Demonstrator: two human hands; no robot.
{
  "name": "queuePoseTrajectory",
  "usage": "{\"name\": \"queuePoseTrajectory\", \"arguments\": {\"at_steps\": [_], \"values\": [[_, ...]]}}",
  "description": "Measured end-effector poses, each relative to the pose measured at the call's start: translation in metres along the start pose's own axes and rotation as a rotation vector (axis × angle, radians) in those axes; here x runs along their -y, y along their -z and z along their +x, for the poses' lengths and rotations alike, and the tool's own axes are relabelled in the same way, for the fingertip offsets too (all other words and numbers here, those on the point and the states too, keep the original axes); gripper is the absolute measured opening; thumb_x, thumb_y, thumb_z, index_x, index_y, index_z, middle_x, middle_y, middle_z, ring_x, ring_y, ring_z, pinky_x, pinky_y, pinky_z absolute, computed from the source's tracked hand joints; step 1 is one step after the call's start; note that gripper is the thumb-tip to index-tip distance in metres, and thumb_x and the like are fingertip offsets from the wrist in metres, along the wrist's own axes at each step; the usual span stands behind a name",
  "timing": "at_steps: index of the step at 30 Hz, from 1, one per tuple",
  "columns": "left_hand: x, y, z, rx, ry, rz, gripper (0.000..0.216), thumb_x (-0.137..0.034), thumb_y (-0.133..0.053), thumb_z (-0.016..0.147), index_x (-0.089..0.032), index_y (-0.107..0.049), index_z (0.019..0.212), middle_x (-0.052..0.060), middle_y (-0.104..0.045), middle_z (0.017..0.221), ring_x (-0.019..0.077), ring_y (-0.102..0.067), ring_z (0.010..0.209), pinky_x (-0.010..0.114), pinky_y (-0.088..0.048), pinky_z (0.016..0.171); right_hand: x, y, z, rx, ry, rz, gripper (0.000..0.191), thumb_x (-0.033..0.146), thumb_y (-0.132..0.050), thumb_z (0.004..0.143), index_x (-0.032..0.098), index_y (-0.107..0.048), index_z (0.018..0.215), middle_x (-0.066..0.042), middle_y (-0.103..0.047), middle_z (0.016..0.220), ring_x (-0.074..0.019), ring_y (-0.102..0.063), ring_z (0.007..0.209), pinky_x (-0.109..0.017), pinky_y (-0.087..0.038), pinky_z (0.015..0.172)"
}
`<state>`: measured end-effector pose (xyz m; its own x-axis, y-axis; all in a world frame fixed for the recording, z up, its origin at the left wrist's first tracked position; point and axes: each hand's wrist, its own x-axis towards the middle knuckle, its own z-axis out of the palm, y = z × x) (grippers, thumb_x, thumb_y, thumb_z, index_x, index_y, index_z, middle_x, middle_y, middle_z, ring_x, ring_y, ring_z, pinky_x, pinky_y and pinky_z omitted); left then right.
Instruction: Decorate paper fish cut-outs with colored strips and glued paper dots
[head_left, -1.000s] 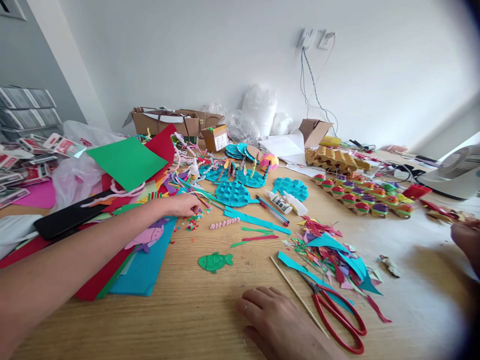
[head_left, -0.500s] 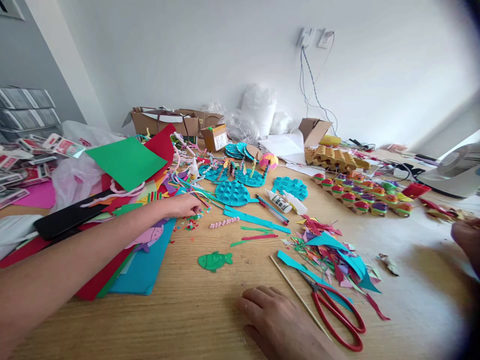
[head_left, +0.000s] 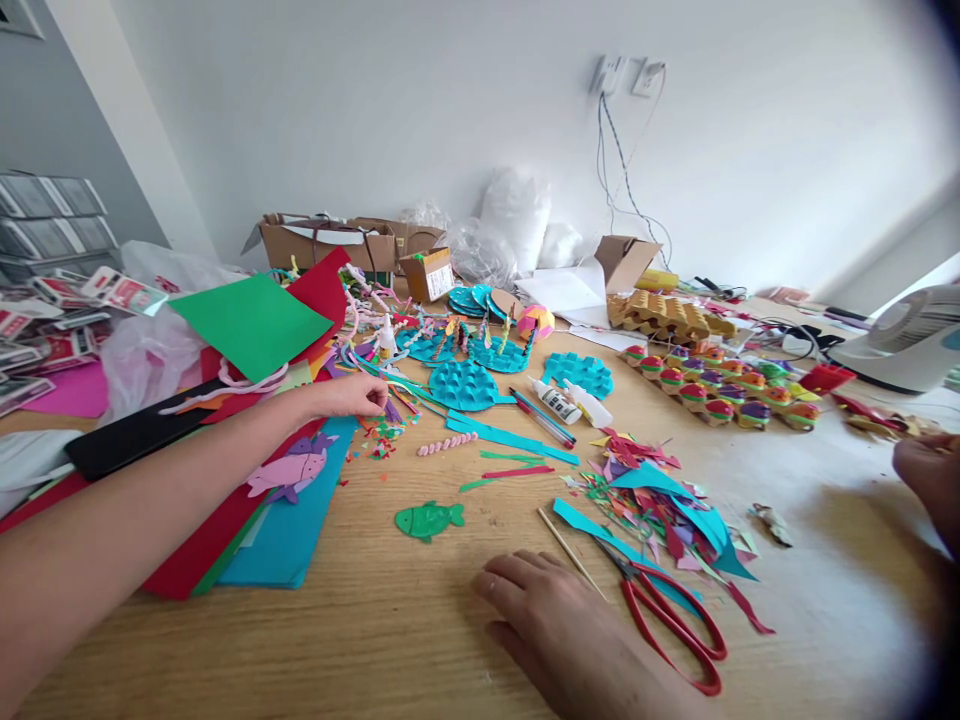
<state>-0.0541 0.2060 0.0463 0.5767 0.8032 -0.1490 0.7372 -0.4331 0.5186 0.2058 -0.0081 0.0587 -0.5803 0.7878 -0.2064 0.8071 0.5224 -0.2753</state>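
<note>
My left hand (head_left: 358, 396) reaches over small paper bits (head_left: 381, 442) beside the paper stack, its fingers curled together; whatever may be between them is hidden. My right hand (head_left: 536, 610) lies palm down on the table, fingers loosely stretched and holding nothing. Just beyond it is a green paper fish (head_left: 430, 520). A thin wooden stick (head_left: 571, 553) runs partly under my right hand, and red-handled scissors (head_left: 675, 622) lie to its right. A twisted pink piece (head_left: 447, 445) lies between the hands. Pink and purple paper fish (head_left: 291, 470) rest on blue paper (head_left: 289, 545) near my left forearm.
Two glue bottles (head_left: 556, 402) and pens (head_left: 541, 418) lie mid-table. Paper scraps (head_left: 675, 510) are heaped on the right, below a painted egg tray (head_left: 720, 390). Blue-painted egg-carton pieces (head_left: 463, 386) stand behind. Another person's hand (head_left: 930, 475) is at the right edge.
My left hand has drawn back slightly to the left and up from the paper bits. My right hand has slid a little forward, covering more of the stick.
</note>
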Motion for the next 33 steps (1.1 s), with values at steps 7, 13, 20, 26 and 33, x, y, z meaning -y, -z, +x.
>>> {"name": "queuePoseTrajectory", "arguments": {"at_steps": [7,13,20,26,33], "values": [[-0.005,0.002,-0.004,-0.07,-0.006,-0.117,0.012,-0.026,-0.049,0.059,-0.016,-0.049,0.065,-0.002,-0.049,0.063,0.0129,-0.047,0.06,0.021,-0.035,0.053,-0.003,0.031,0.017,-0.057,-0.001,0.001,0.018,0.018,-0.049,0.081,0.021,-0.061,0.094,-0.005,-0.064,0.091,-0.0181,-0.058,0.084,-0.026,-0.039,0.07],[-0.01,0.0,-0.01,-0.086,-0.039,-0.214,0.018,-0.03,-0.051,0.062,-0.016,-0.05,0.073,-0.001,-0.052,0.067,0.0133,-0.051,0.063,0.022,-0.039,0.056,-0.013,0.05,0.071,-0.223,-0.04,0.226,0.017,0.017,-0.051,0.078,0.019,-0.065,0.087,-0.003,-0.066,0.08,-0.0126,-0.057,0.069,-0.021,-0.038,0.059],[-0.005,-0.004,-0.013,-0.137,-0.054,-0.246,0.014,-0.027,-0.053,0.061,-0.016,-0.051,0.07,-0.002,-0.052,0.061,0.0128,-0.05,0.057,0.022,-0.038,0.052,-0.02,0.042,0.158,-0.321,-0.107,0.523,0.013,0.014,-0.056,0.073,0.018,-0.065,0.081,0.002,-0.063,0.067,-0.0088,-0.057,0.055,-0.017,-0.038,0.048],[-0.009,-0.005,-0.016,-0.196,-0.051,-0.253,0.009,-0.022,-0.051,0.063,-0.016,-0.05,0.069,-0.004,-0.048,0.056,0.0109,-0.046,0.054,0.021,-0.036,0.05,-0.015,0.033,0.19,-0.369,-0.136,0.526,0.008,0.02,-0.059,0.071,0.019,-0.064,0.077,0.002,-0.063,0.067,-0.0097,-0.057,0.057,-0.019,-0.039,0.052],[-0.023,-0.005,-0.021,-0.209,-0.068,-0.257,0.009,-0.021,-0.05,0.065,-0.016,-0.051,0.072,-0.004,-0.048,0.056,0.0103,-0.045,0.054,0.02,-0.033,0.049,-0.011,0.035,0.194,-0.353,-0.15,0.54,0.003,0.017,-0.06,0.067,0.018,-0.06,0.064,0.003,-0.058,0.058,-0.0094,-0.053,0.056,-0.018,-0.035,0.05]]}}
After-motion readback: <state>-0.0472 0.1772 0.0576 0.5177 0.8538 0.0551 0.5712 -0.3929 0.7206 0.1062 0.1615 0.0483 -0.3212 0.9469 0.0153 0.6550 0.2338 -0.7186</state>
